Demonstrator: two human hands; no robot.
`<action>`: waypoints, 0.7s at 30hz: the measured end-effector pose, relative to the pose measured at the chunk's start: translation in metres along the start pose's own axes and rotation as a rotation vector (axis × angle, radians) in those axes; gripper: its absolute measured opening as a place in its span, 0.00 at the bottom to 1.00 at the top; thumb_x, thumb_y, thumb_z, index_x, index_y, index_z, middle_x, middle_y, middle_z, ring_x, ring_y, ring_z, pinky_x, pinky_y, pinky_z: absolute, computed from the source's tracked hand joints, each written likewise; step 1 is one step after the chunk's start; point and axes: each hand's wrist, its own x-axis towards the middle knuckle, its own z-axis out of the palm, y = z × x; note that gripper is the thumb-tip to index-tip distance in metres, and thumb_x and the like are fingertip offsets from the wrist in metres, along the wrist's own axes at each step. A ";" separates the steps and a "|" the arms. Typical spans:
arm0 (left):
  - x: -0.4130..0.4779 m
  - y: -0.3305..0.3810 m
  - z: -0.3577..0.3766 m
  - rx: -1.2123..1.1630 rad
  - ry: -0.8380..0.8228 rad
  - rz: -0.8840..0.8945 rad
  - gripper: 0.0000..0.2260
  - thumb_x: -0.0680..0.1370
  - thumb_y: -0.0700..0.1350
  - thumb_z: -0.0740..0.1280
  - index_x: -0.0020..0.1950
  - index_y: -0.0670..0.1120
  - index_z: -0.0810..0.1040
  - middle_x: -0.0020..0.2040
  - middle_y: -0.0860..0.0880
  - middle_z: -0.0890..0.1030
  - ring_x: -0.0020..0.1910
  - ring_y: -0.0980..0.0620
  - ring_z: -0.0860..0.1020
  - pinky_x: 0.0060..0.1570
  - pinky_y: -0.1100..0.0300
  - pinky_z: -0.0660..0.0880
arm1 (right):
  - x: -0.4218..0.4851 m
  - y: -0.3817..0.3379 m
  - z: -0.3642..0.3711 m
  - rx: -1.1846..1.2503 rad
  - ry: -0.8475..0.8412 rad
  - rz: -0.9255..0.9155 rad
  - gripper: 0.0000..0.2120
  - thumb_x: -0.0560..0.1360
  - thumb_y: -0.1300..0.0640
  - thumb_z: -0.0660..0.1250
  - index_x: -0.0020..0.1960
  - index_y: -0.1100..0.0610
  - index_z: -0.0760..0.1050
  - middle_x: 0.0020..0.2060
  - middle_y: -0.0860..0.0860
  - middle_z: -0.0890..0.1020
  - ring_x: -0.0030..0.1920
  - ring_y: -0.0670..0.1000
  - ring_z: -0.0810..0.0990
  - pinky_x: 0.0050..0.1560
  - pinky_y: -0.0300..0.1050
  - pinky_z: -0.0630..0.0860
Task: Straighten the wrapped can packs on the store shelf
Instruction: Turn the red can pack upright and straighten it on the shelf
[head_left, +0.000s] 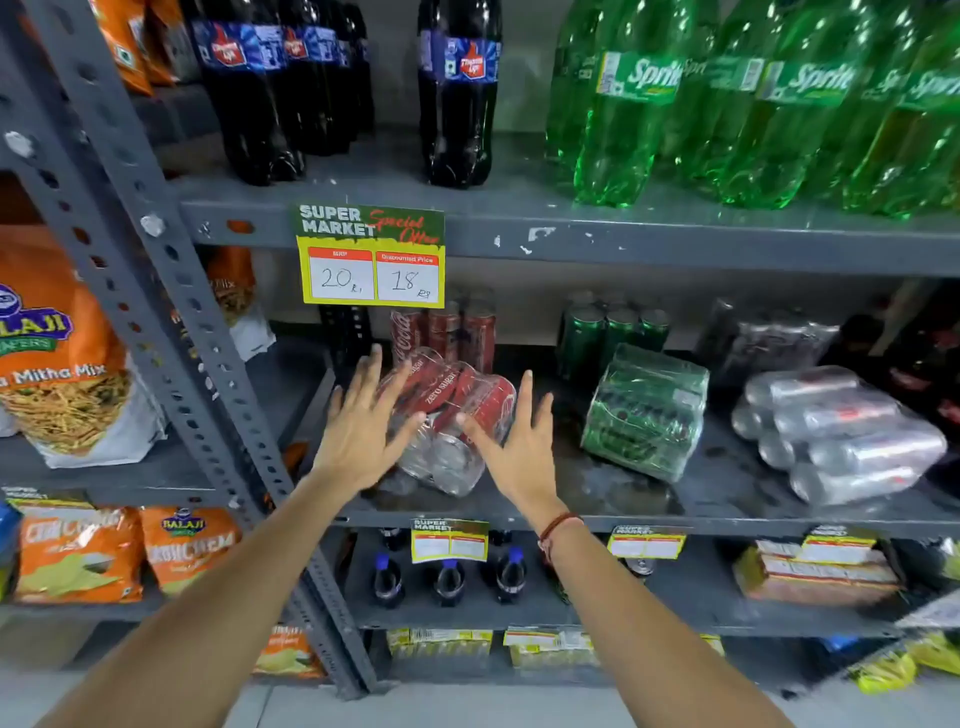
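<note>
Three wrapped can packs lie askew on the middle shelf (623, 499) of a grey metal rack: a silver pack (841, 431) at the far right, a green pack (644, 410) in the centre, and a red pack (452, 410) at the left. All three rest on their sides or at a slant, turned off the line of the shelf front. Loose red cans (447, 327) and green cans (613, 332) stand upright behind them.

Step in hand, by my judgement: the red pack is being addressed first; the green and silver packs look untouched and well apart from both hands.

Left hand (363, 431): fingers spread wide, palm flat against the left side of the red pack, thumb lying across its wrap. Right hand (519, 441): likewise splayed, placed at the pack's right side with the thumb touching the wrap. Neither grip is closed; the pack is bracketed between two flat palms, not held. A red thread band (553, 530) sits on the right wrist.

Next move, as assessed: press both palms inward to secure the pack, then turn it square to the shelf edge and set it level. The slick wrap may slide under flat palms, so firm even pressure is advised.

A yellow price tag (371, 260) hangs from the shelf above.
</note>
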 end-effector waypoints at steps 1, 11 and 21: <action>0.013 -0.005 0.000 0.005 -0.061 -0.039 0.34 0.73 0.69 0.41 0.76 0.55 0.44 0.78 0.44 0.41 0.77 0.42 0.48 0.71 0.37 0.57 | 0.006 -0.003 0.003 0.083 -0.093 0.083 0.54 0.63 0.28 0.65 0.75 0.41 0.35 0.78 0.60 0.45 0.77 0.62 0.45 0.72 0.63 0.56; 0.070 -0.018 0.009 -0.177 -0.492 -0.135 0.32 0.74 0.68 0.53 0.74 0.64 0.45 0.79 0.44 0.47 0.76 0.38 0.52 0.73 0.39 0.53 | 0.046 -0.007 0.024 0.193 -0.354 0.269 0.72 0.48 0.33 0.78 0.72 0.38 0.28 0.74 0.50 0.64 0.72 0.58 0.65 0.67 0.62 0.69; 0.035 -0.003 0.030 -0.069 -0.250 -0.241 0.34 0.71 0.73 0.50 0.74 0.64 0.47 0.74 0.40 0.62 0.64 0.32 0.71 0.61 0.43 0.70 | 0.057 0.007 0.006 0.282 -0.530 0.131 0.64 0.59 0.54 0.81 0.75 0.43 0.35 0.66 0.46 0.71 0.62 0.46 0.73 0.65 0.49 0.71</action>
